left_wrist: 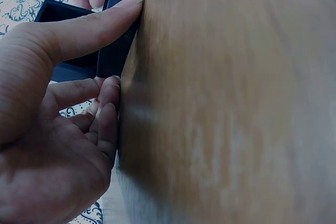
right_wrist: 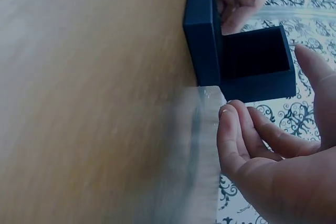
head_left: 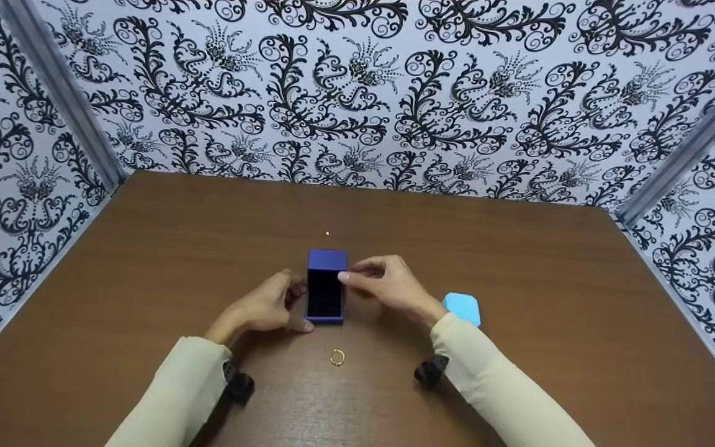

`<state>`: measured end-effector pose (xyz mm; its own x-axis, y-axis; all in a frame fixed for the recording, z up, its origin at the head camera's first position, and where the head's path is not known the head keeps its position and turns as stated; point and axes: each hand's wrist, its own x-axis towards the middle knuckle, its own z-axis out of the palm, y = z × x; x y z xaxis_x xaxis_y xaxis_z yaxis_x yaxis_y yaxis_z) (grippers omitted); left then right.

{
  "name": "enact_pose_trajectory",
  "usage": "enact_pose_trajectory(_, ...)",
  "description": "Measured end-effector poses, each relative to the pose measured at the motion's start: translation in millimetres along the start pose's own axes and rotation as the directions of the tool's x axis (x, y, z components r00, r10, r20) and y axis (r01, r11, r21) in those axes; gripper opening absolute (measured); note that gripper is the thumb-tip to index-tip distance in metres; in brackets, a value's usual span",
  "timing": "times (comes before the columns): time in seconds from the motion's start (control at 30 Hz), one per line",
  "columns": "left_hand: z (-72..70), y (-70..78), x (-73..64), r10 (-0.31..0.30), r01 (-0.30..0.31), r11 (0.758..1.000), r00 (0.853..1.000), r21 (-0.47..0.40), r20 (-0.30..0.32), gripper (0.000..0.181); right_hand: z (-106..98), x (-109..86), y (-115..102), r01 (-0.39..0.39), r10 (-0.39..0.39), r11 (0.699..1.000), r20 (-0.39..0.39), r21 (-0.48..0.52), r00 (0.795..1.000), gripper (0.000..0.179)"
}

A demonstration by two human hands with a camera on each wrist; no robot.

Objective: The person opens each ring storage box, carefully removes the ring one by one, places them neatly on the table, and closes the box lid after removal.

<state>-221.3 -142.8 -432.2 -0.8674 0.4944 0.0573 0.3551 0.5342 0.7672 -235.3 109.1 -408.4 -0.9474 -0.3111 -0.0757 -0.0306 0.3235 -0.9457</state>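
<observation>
An open dark-blue box (head_left: 325, 292) sits mid-table (head_left: 208, 217), one half flat, the other upright at the far side. L hand (head_left: 267, 304) grips the flat half btwn thumb & fingertips. R hand (head_left: 391, 282) is at the box's R side, thumb spread from loosely curved fingers; can't tell if it's touching. A gold ring (head_left: 336, 364) lies nearer the person, apart from the box; a light-blue block (head_left: 462, 308) is by the R sleeve (head_left: 488, 372).

Poss. risks: box may tip or skid if R hand pushes the upright half w/ L grip light; thumb could get nipped if the halves fold; ring might roll if a wrist brushes it; R forearm might nudge the block.
</observation>
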Motion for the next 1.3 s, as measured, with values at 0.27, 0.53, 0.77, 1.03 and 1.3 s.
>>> enact_pose_trajectory(0.27,0.9,-1.8,0.0,0.02,-0.02,1.0,1.0,0.004,-0.002,0.055,5.9,8.8,-5.1,-0.105,0.106,0.988,0.002,0.114,0.994,0.05)
enact_pose_trajectory(0.53,1.5,-1.9,-0.4,0.011,-0.011,1.0,1.0,-0.003,-0.003,0.055,9.8,13.1,-2.0,-0.119,0.117,0.982,0.022,0.149,0.993,0.047)
enact_pose_trajectory(0.77,1.3,-0.5,-1.1,-0.035,0.035,0.999,0.999,0.009,0.002,0.06,10.6,16.3,-1.3,-0.158,0.144,0.967,0.084,0.198,0.986,0.044)
enact_pose_trajectory(1.03,1.9,0.1,-0.3,-0.065,0.065,0.998,0.998,-0.004,0.007,0.06,9.8,18.8,3.0,-0.173,0.152,0.952,0.1,0.252,0.983,0.049)
enact_pose_trajectory(1.3,1.9,-0.6,-0.1,-0.062,0.062,0.998,0.998,0.009,0.006,0.06,7.8,13.1,7.6,-0.125,0.106,0.969,0.099,0.213,0.989,0.065)
